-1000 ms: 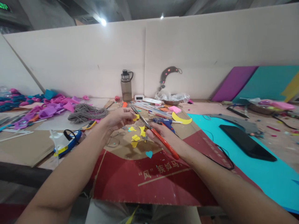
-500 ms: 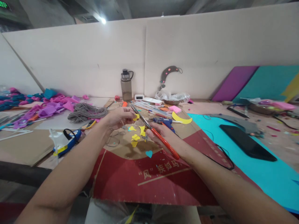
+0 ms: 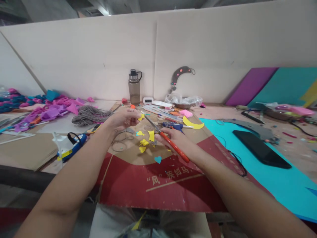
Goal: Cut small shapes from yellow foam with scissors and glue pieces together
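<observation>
Left hand (image 3: 125,119) pinched a yellow piece (image 3: 141,117); right hand (image 3: 178,138) grasped red-handled scissors (image 3: 165,138), their tips pointing between ten and eleven o'clock.

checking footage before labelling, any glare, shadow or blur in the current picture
In the head view throughout: a ceiling light glares near the top edge, soft shadows cross the cardboard, and the left hand and yellow piece look slightly blurred.

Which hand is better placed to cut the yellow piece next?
Probably the right hand: it holds the red-handled scissors, tips near the yellow piece that the left hand pinches.
</observation>
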A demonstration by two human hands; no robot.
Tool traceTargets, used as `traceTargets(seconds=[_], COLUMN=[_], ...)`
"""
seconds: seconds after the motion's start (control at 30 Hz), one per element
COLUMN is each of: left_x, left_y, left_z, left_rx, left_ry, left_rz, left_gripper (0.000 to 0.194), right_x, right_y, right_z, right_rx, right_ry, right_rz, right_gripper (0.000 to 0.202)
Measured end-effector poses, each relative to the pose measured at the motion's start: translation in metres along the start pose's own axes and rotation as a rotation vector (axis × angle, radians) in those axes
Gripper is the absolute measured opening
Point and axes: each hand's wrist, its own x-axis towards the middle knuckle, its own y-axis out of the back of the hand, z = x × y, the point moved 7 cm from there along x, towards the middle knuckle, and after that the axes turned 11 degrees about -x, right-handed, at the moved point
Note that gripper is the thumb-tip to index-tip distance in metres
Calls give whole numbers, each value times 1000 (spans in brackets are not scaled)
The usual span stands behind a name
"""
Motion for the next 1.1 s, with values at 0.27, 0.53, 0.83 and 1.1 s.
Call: traceTargets(seconds=[0.27,0.53,0.83,1.1], left_x=[4,13,6,-10], left_y=[18,6,1,-20], left_z=[12,-20,-27,-28], left_rx=[-135,-20,218,205], left_ry=[-89,11,46,36], left_rz=[48,7,-11,-134], left_gripper=[21,19,22,27], right_x=[-15,-70,-68,13], right_y=[10,21,26,21], right_z=[9,20,12,-32], right_rx=[-380,-489,-690,-29], right_ry=[-133,-57,74,33], right_rz=[54,-63,-100,242], right_gripper=[38,38,39,27])
